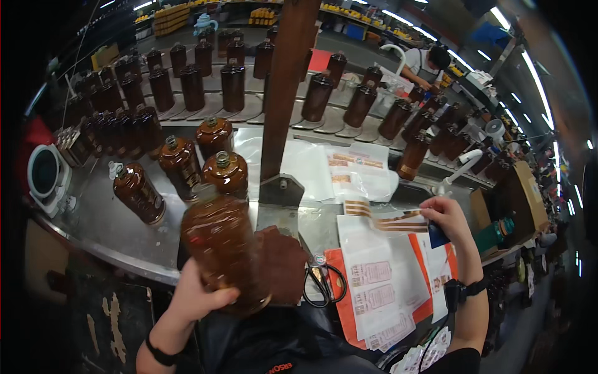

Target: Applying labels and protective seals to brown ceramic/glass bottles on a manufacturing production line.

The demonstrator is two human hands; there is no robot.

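The left hand point(202, 290) is clamped on a brown bottle point(219, 246), thumb across the lower body near the base. The bottle is off the table, at the left front of the work area; its long axis runs from the base, nearest the wearer, up and away to the neck, leaning slightly left. The right hand point(447, 217) pinches a striped strip point(398, 223) at its right end, thumb and fingers together. The strip lies to the right of the bottle and slightly farther from the wearer; its long axis runs roughly left to right, crosswise to the bottle, with the curled free end toward the bottle. The two are well apart; the right hand alone is at the strip. A dark blue piece point(438, 235) hangs just below the right fingers. Containers: four amber bottles point(179, 167) stand on the metal table point(124, 240) beyond the left hand, and a row of dark bottles point(233, 87) stands on the conveyor behind. Their fill cannot be determined. At right, a green bottle point(495, 235) tilts beside a cardboard box point(520, 196); the box contents are not distinguishable.
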